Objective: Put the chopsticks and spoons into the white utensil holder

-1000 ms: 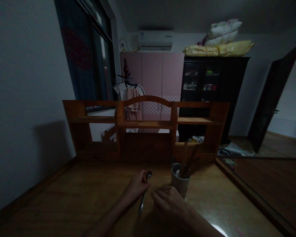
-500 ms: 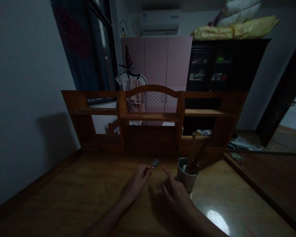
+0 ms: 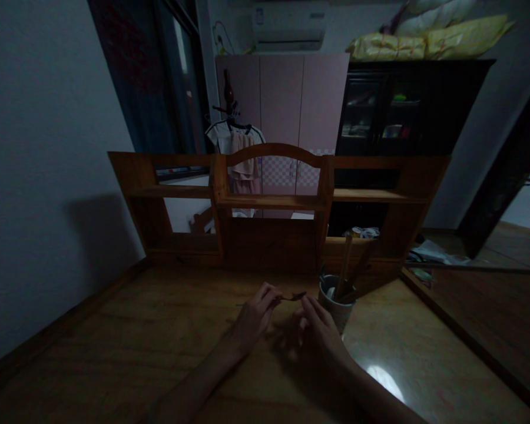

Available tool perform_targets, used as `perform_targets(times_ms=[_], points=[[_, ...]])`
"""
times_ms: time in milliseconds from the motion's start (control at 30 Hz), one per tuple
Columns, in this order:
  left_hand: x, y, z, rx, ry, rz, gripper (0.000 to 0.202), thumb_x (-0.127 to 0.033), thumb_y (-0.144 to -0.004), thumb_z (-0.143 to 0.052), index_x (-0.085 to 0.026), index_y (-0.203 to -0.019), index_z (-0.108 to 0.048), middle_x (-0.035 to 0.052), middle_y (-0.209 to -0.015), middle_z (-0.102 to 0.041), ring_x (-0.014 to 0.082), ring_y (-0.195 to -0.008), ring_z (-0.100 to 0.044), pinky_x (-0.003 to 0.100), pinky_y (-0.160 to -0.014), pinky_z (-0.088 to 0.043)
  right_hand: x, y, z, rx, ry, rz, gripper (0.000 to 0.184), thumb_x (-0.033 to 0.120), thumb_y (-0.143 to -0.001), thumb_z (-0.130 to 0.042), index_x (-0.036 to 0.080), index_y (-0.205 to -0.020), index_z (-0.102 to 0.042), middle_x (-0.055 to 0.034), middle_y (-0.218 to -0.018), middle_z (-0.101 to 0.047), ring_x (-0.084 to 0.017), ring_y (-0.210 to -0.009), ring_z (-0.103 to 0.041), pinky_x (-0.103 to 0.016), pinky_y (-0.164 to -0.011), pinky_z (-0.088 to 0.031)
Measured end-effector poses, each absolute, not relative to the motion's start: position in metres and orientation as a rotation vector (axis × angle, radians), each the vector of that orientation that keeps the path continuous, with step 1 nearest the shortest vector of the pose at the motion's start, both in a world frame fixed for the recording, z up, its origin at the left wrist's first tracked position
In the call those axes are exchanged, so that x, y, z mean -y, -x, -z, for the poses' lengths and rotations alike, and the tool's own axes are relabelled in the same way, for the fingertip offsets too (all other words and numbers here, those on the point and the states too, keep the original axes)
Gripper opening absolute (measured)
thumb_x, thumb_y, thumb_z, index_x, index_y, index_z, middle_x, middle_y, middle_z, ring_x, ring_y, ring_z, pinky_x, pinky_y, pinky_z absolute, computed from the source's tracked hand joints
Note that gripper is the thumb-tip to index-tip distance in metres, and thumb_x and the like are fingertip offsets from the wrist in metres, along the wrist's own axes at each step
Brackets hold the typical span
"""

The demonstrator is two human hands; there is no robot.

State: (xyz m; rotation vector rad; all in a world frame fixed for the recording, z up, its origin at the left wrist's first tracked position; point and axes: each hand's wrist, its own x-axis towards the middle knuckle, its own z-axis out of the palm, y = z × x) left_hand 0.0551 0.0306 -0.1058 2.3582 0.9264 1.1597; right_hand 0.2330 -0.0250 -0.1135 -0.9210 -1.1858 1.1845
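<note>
Both hands meet over the wooden desk (image 3: 128, 341) in dim light. My left hand (image 3: 252, 318) is closed in a pinch on the handle of a metal spoon (image 3: 291, 296), which lies level and points right. My right hand (image 3: 318, 330) touches the spoon's bowl end with its fingertips, fingers bent. Just to the right stands a white cup (image 3: 335, 306) holding chopsticks (image 3: 345, 265) and other utensils.
A low wooden shelf rack (image 3: 269, 203) runs along the back of the desk. A wall is close on the left. Behind are a pink wardrobe (image 3: 282, 106), a dark cabinet (image 3: 401, 118) and a coat stand with clothes (image 3: 241, 153).
The spoon went from hanging upright in my left hand to lying level, bowl end toward the cup. My right hand rose to meet its tip. The camera tilted down slightly.
</note>
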Motion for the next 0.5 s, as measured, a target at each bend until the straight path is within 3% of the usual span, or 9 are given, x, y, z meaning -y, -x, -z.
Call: perform_targets(times_ms=[133, 300, 500], points=[[-0.028, -0.053, 0.104, -0.901, -2.385, -1.071, 0.024, -0.02, -0.095, -0.04, -0.023, -0.107, -0.061, 0.0062, -0.105, -0.055, 0.016, -0.093, -0.058, 0.026, -0.082, -0.048, 0.031, -0.235, 0.11, 1.279, 0.987, -0.992, 0.033, 0.049, -0.095, -0.05, 0.02, -0.107, -0.058, 0.0001, -0.075, -0.056, -0.012, -0.052, -0.05, -0.021, -0.042, -0.039], [-0.027, -0.05, 0.099, -0.84, -2.383, -1.067, 0.024, -0.021, -0.095, -0.042, -0.022, -0.107, -0.062, 0.0058, -0.103, -0.055, 0.0155, -0.093, -0.058, 0.025, -0.082, -0.048, 0.039, -0.234, 0.097, 1.49, 1.018, -0.74, 0.021, 0.037, -0.097, -0.052, 0.019, -0.101, -0.062, -0.003, -0.089, -0.062, -0.018, -0.079, -0.057, -0.025, -0.068, -0.045], [-0.024, -0.05, 0.095, -0.846, -2.407, -1.111, 0.027, -0.029, -0.095, -0.045, -0.025, -0.119, -0.056, 0.0065, -0.122, -0.052, 0.0193, -0.111, -0.053, 0.032, -0.095, -0.045, 0.063, -0.247, 0.059, 1.544, 1.033, -0.565, 0.024, 0.037, -0.093, -0.058, 0.018, -0.079, -0.061, -0.0004, -0.068, -0.054, -0.015, -0.062, -0.051, -0.024, -0.055, -0.04]])
